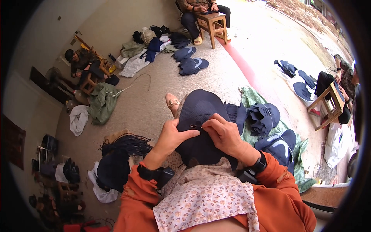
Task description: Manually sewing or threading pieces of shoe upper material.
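A floral apron (pixel 205 197) covers the lap of the person sitting nearest me, between two orange sleeves with a dark band at each wrist. Over the knees, just past the apron, lies a navy cap (pixel 203 104) with a small slot in its mesh. The left hand (pixel 174 137) grips the cap's near-left edge, thumb flat on top and fingers tucked out of my sight. The right hand (pixel 222 133) is drawn into a pinch beside the slot, fingertips meeting at the cloth; whatever is between them is too small for me to tell.

By the right knee, more navy caps (pixel 266 118) sit on a green sheet (pixel 303 149). On the left, a bunch of dark cords (pixel 127 145) spills near a white bag (pixel 106 196). Farther along the floor, a green sack (pixel 104 102) slumps, and two caps with pale curves (pixel 193 65) lie near a heap of cloth. Beyond, one co-worker bends over a wooden stool (pixel 211 18), with others seated off to the left and right.
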A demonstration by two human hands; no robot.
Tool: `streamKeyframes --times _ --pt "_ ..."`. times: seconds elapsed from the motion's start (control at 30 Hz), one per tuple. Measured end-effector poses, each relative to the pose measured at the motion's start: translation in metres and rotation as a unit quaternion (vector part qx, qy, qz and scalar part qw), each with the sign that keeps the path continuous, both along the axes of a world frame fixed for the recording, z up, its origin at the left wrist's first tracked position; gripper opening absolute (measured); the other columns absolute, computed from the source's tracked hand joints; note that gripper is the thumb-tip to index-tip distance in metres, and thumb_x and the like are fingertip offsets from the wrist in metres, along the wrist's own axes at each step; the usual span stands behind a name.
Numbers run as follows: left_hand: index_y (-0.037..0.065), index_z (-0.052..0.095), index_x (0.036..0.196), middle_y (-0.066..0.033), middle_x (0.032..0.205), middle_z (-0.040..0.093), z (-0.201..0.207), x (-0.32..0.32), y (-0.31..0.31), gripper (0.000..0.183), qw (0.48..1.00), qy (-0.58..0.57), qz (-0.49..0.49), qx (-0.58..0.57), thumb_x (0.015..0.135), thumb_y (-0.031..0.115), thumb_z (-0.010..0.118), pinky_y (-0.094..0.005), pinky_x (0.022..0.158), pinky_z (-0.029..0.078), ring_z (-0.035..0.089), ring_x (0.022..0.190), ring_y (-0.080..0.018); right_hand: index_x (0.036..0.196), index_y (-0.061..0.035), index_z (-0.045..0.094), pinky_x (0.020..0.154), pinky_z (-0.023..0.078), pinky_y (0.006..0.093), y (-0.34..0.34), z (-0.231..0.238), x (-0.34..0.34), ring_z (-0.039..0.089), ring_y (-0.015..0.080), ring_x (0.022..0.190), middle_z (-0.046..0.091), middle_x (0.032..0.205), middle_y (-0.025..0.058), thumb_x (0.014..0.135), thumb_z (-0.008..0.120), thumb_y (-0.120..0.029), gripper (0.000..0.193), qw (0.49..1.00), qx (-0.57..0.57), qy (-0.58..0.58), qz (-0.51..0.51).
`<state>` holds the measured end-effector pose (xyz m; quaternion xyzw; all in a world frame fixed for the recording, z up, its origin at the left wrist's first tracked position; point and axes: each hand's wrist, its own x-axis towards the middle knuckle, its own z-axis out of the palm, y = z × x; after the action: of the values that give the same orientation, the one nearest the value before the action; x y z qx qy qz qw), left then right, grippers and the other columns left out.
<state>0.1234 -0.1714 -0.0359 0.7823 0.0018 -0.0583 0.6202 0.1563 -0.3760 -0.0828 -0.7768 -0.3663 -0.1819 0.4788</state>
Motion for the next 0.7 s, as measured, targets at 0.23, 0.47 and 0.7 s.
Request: streamKeyframes --times 0.23,0.47,0.7 --pt "-0.001 0.069 0.094 0.0026 0.075 0.062 0.016 -0.033 0.062 0.013 0.995 0.035 0.002 0.089 0.089 0.010 0.073 -0.0221 0.062 0.046 0.054 0.066 -0.0057 0.093 -0.0036 0.061 0.059 0.050 0.0359 -0.005 0.006 0.001 0.064 0.0287 0.070 0.059 0.087 0.0095 0.089 0.070 -0.015 0.015 0.996 0.010 0.090 -0.006" --pt "0.001 0.068 0.095 0.0017 0.076 0.063 0.037 -0.047 0.039 0.009 0.992 -0.065 0.015 -0.104 0.095 0.010 0.067 -0.0237 0.066 0.046 0.054 0.067 -0.0058 0.092 -0.0070 0.060 0.058 0.050 0.0381 0.000 0.024 -0.005 0.063 0.0289 0.069 0.057 0.087 0.0078 0.084 0.075 -0.026 0.025 0.995 -0.093 0.036 -0.023" --pt "0.000 0.070 0.093 -0.0039 0.077 0.066 0.089 -0.035 0.042 0.007 0.958 -0.176 -0.005 0.226 0.089 0.006 0.071 -0.0246 0.060 0.044 0.056 0.066 -0.0107 0.092 -0.0082 0.062 0.062 0.051 0.0372 -0.008 0.017 0.003 0.065 0.0262 0.076 0.058 0.089 0.0071 0.079 0.077 -0.012 0.020 0.996 -0.043 0.083 -0.009"
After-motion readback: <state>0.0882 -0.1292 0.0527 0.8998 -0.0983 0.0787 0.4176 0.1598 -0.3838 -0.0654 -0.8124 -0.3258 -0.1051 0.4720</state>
